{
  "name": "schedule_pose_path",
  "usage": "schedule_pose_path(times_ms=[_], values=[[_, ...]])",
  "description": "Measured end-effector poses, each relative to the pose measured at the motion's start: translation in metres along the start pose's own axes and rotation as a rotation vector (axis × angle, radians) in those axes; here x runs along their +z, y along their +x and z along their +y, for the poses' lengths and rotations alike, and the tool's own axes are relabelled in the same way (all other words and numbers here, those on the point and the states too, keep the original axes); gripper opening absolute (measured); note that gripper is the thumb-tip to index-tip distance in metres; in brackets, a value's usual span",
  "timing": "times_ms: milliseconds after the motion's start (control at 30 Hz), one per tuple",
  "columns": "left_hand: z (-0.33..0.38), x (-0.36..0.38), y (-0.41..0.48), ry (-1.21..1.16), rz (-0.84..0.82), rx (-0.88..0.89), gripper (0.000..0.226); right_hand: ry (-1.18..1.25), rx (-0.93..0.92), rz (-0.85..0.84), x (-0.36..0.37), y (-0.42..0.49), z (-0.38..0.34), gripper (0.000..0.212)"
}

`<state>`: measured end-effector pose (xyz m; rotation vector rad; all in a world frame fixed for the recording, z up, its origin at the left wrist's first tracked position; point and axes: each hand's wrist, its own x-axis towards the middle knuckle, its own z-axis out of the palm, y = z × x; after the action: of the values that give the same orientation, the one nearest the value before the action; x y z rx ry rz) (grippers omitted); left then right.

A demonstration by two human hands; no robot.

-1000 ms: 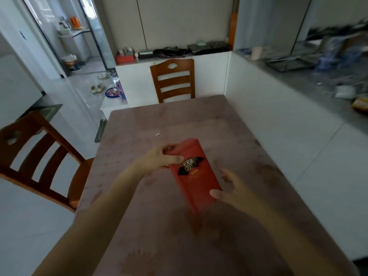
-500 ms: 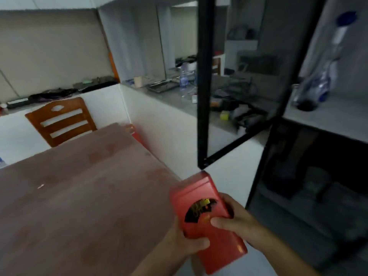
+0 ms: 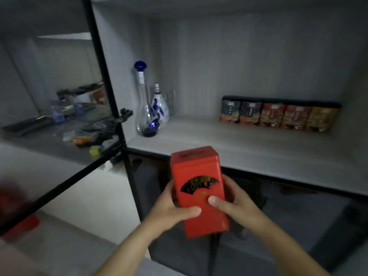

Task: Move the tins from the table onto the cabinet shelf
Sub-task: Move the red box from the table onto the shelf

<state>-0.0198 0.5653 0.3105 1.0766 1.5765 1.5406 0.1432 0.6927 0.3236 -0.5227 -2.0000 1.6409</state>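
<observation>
A tall red tin [image 3: 196, 172] with a black fan-shaped label is held upright in front of the cabinet. My left hand [image 3: 171, 208] grips its left side and my right hand [image 3: 235, 204] grips its right side, thumbs on the front face. The tin hangs just below and in front of the pale wooden cabinet shelf [image 3: 249, 144], whose front middle part is bare. A blurred red shape [image 3: 22, 226], perhaps another tin, lies at the lower left edge.
A clear bottle with a blue stopper [image 3: 144, 104] and a white-and-blue bottle [image 3: 159, 106] stand at the shelf's left. A row of several small boxes [image 3: 278, 115] lines the back right. An open black-framed glass door [image 3: 103, 92] stands on the left.
The view has swung from the table to the cabinet. Both hands picked the red tin up off the table and carried it right, up to the shelf's front edge.
</observation>
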Motion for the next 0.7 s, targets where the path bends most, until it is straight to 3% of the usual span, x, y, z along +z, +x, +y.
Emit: schedule_pose_path(times_ms=[133,267,467,700], values=[[0.031,-0.001,0.093,0.048,-0.036,0.022,0.075,-0.155,0.008,0.166,-0.054,0.027,0.012,0.047],[0.039,-0.015,0.187,0.052,-0.048,-0.008,0.077,-0.294,0.053,0.197,-0.098,0.068,0.021,0.038],[0.027,-0.041,0.317,0.137,-0.095,-0.022,0.094,-0.442,0.070,0.235,-0.127,0.165,0.040,0.038],[0.017,-0.057,0.448,0.117,-0.184,-0.094,0.101,-0.943,0.070,0.199,-0.144,0.232,0.073,0.041]])
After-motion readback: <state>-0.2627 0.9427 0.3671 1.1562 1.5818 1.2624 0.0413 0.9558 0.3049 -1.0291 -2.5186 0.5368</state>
